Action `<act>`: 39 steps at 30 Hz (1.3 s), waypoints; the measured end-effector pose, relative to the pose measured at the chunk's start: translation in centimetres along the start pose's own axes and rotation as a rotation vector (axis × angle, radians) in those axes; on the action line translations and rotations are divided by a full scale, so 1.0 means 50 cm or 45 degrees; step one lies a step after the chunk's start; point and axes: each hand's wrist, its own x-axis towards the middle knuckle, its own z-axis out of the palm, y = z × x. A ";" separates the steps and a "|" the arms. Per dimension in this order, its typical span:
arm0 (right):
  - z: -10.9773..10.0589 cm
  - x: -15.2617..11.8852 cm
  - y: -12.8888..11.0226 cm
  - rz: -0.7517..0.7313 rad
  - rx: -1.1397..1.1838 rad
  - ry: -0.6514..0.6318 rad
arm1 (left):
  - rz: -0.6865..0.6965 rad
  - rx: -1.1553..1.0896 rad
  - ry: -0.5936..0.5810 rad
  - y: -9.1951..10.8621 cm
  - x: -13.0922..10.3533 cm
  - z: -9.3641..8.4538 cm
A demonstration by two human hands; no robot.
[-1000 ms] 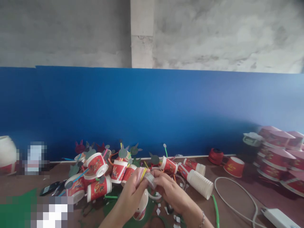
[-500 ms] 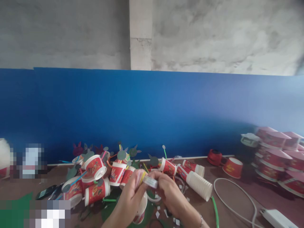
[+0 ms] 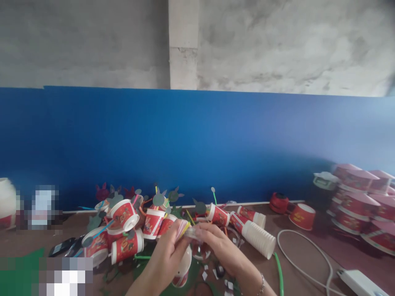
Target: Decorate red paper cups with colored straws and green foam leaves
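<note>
My left hand is closed around a bundle of pink, white and yellow strips, which look like straws seen nearly end-on. Clear plastic sticks out from the bundle towards the right. My right hand pinches that plastic, its fingertips meeting the left hand's thumb side. Below the hands, a red and white paper cup stands partly hidden by my left wrist. Small white squares and a dark round object lie under my right hand.
Red paper cups with straws and grey paper animal heads crowd the left. A nested cup stack lies right of my hands. Further right are a red tape dispenser, a white cable, an adapter and stacked red paper items.
My right fingers have moved over the clear plastic, hiding most of it. The right hand has shifted slightly, and the dark round object below it now shows.
</note>
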 end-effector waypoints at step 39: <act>0.014 0.020 0.001 -0.451 -0.780 0.132 | -0.122 -0.002 0.221 -0.024 0.020 -0.003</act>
